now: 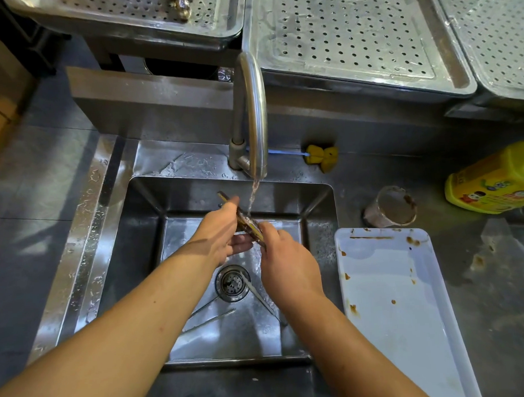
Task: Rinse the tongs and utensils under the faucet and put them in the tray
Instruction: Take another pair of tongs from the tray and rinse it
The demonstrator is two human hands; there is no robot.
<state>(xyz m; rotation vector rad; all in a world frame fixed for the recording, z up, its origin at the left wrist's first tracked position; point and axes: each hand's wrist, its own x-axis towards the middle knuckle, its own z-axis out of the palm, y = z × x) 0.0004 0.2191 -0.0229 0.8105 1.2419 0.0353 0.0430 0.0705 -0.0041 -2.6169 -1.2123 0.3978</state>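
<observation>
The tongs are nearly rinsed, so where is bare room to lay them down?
The white tray right of the sink is bare apart from sauce smears. The sink floor is crowded: thin utensils lie around the drain.

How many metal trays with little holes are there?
3, though each is cut off by the picture's edge: one top left, a big one behind the faucet, one at the top right. More may sit outside the view.

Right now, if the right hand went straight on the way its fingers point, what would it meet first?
The right hand points up-left along the tongs. Beyond them it would probably meet the left hand; depth is unclear.
</observation>
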